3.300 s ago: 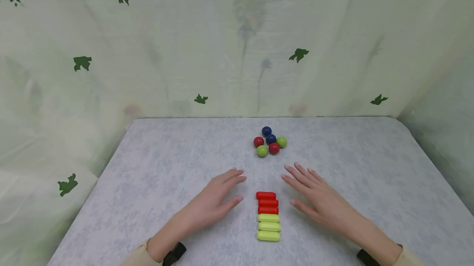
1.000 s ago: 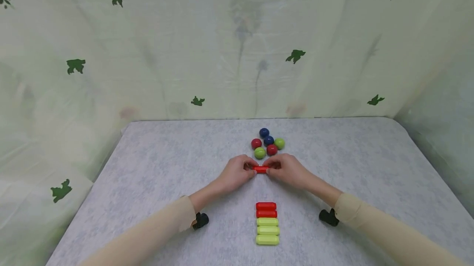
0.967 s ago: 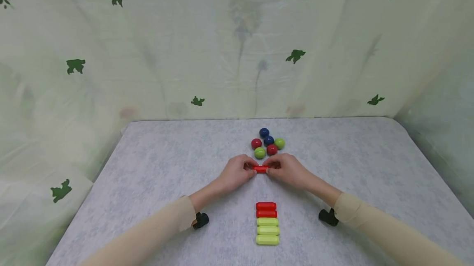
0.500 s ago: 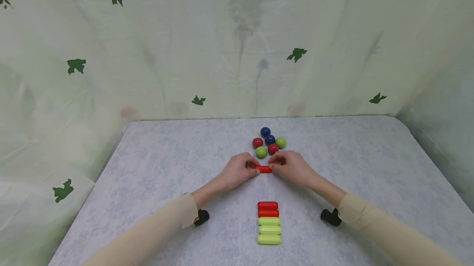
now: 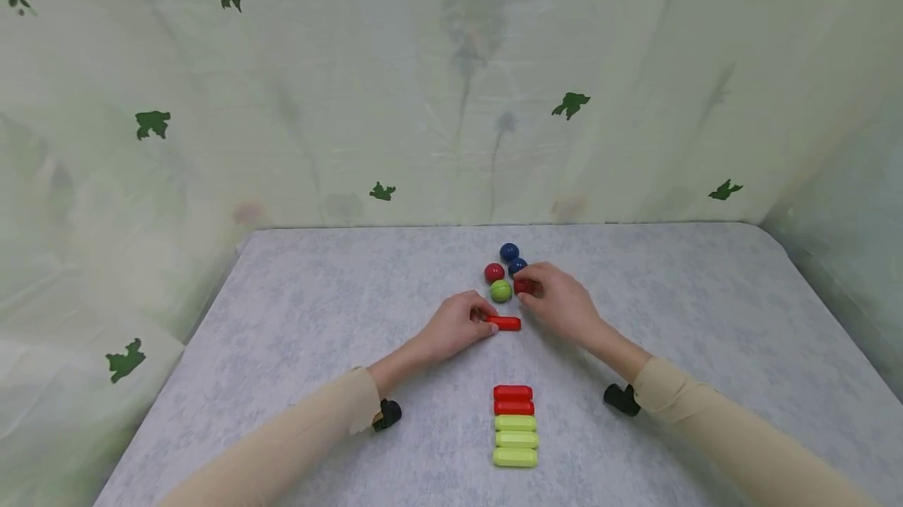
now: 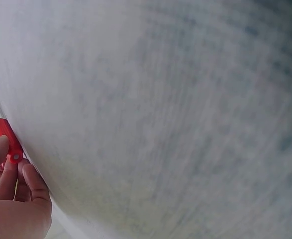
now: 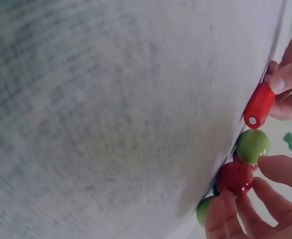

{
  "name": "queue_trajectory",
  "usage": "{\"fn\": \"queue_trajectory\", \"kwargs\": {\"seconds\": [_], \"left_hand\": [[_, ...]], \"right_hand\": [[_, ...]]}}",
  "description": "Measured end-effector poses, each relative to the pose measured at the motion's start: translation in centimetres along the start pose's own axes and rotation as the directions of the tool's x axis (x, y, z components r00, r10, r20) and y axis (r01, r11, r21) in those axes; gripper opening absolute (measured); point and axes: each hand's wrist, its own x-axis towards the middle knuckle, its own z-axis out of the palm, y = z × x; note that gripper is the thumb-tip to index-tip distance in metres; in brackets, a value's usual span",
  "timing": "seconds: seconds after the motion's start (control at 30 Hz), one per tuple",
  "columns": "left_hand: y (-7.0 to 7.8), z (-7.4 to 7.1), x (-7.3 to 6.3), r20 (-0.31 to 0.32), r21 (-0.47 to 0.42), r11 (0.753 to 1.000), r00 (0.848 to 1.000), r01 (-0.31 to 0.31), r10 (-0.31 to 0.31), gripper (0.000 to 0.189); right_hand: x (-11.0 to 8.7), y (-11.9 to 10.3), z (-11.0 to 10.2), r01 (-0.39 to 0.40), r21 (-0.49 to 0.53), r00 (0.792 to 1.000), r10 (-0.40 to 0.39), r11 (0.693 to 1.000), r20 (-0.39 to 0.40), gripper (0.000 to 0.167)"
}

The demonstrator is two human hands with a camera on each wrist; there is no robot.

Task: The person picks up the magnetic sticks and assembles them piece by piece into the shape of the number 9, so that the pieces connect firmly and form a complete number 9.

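Observation:
My left hand (image 5: 455,327) pinches a short red magnetic rod (image 5: 508,324) between thumb and fingers, low over the table. The rod's end, with a small metal disc, shows in the right wrist view. My right hand (image 5: 560,305) is at a red ball (image 7: 234,178), thumb and fingertips curled about it. Beside that ball lies a green ball (image 5: 501,291), just beyond the rod's free end. A second red ball (image 5: 495,273) and two dark blue balls (image 5: 509,252) sit behind. Another green ball (image 7: 204,211) is hidden by my right hand in the head view.
Nearer the body, a column of rods lies side by side: two red rods (image 5: 513,393) and three yellow-green rods (image 5: 515,440). The grey mottled table (image 5: 339,280) ends at a pale curtain (image 5: 317,99) printed with green birds. Black wrist cameras (image 5: 621,400) sit below the sleeves.
Both hands earlier reached forward and took one red rod from the column. Since then my right hand has let go of the rod and moved up to the red ball; the left keeps holding it.

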Motion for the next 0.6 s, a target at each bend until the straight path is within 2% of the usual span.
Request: {"fn": "queue_trajectory", "kwargs": {"seconds": [0.13, 0.27, 0.6], "left_hand": [[0.0, 0.1, 0.1, 0.000, -0.004, 1.000, 1.000, -0.005, 0.005, 0.011], [0.0, 0.0, 0.1, 0.004, -0.009, 1.000, 1.000, 0.000, 0.000, 0.011], [-0.4, 0.1, 0.2, 0.006, -0.036, 0.999, 1.000, 0.012, -0.012, 0.011]], "right_hand": [[0.1, 0.1, 0.2, -0.001, -0.024, 1.000, 0.001, 1.000, 0.019, 0.034], [-0.1, 0.2, 0.4, -0.007, 0.013, 0.999, 0.007, 1.000, 0.031, 0.036], [-0.6, 1.2, 0.3, -0.080, 0.142, 0.995, 0.072, 0.987, 0.064, 0.035]]}}
